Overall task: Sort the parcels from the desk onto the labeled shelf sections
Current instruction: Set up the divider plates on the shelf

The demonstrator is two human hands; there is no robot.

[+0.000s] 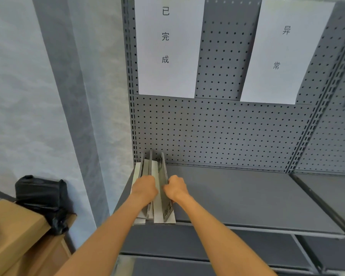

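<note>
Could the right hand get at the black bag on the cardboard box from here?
Probably not without letting go: the right hand grips a flat parcel, and the black bag lies beyond the left hand.

A white sheet (168,46) is reading 已完成 and another sheet (283,50) is reading 异常, both hanging on the pegboard (217,132).
</note>
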